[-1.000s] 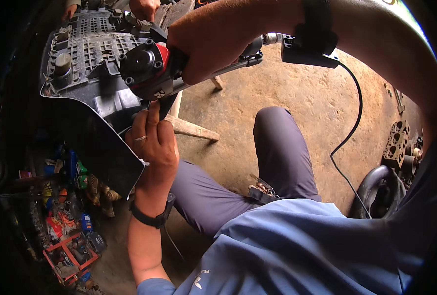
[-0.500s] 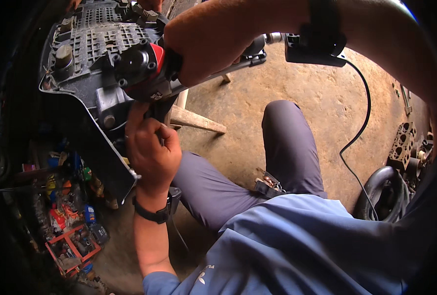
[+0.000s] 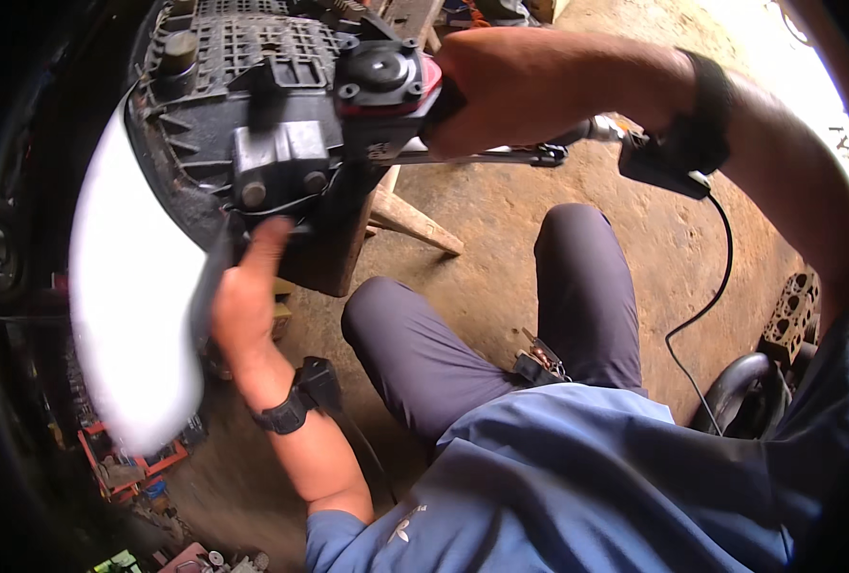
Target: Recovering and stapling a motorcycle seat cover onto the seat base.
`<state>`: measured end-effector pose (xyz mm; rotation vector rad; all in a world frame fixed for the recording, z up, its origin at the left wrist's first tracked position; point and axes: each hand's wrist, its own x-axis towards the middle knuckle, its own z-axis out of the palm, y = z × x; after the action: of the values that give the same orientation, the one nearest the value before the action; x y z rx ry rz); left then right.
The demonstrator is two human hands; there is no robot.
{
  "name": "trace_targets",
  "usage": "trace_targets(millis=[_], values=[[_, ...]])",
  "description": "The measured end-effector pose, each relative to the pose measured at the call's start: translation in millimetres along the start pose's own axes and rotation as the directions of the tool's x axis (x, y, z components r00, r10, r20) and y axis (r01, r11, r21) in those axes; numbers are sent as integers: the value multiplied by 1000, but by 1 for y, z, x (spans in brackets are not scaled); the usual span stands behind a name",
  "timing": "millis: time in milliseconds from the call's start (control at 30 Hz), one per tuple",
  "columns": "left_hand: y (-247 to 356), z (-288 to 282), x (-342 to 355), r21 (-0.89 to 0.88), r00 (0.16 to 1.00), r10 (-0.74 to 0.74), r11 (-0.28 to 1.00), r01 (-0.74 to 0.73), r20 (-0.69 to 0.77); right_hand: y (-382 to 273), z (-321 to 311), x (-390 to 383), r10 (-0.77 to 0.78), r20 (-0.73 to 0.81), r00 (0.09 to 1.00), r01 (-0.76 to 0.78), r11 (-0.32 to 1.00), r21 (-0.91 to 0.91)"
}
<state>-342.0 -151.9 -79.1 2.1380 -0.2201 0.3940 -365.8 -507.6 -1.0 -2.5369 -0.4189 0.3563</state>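
Note:
My right hand (image 3: 467,100) is closed around the grip of an impact wrench (image 3: 382,86), which has a dark square end and a red band. It is held over the front edge of a large dark grid-patterned plastic part (image 3: 238,53) lying on a wooden bench. My left hand (image 3: 243,301) grips the edge of a curved panel (image 3: 128,267), white outside and dark inside, hanging from that part's near left side. Two bolt heads show on a metal bracket (image 3: 276,162) just above my left fingers. The wrench's working end is hidden.
A wooden bench leg (image 3: 415,222) slants toward my knees. At lower left stands a red divided tray (image 3: 119,487) with small parts. On the right are a black rubber ring (image 3: 744,387) and a metal block with holes (image 3: 789,315). A thin cable (image 3: 721,277) hangs from my right wrist.
The wrench has moved right along the part with my right hand. My left hand has shifted left onto the panel, which has turned so that its white face shows.

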Motion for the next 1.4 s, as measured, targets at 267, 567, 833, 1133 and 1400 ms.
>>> trace_targets(millis=[267, 567, 833, 1133, 1400], values=[[-5, 15, 0, 125, 994, 114, 986, -113, 7, 0, 22, -3, 41, 48, 998, -50, 976, 214], [-7, 1, 4, 14, 981, 182, 983, -184, 72, -32, 8, -7, 8, 18, 1000, -9, 998, 62], [7, 14, 2, -199, 980, 178, 967, -158, 87, -28, 12, -21, 75, 7, 997, -76, 992, 97], [8, 12, 5, -300, 954, 257, 932, -203, 153, -19, 58, -31, -1, -103, 995, 39, 930, 365], [-18, 9, 8, -184, 969, 199, 968, -171, 147, -14, 104, -22, 5, -232, 973, 96, 901, 422]])
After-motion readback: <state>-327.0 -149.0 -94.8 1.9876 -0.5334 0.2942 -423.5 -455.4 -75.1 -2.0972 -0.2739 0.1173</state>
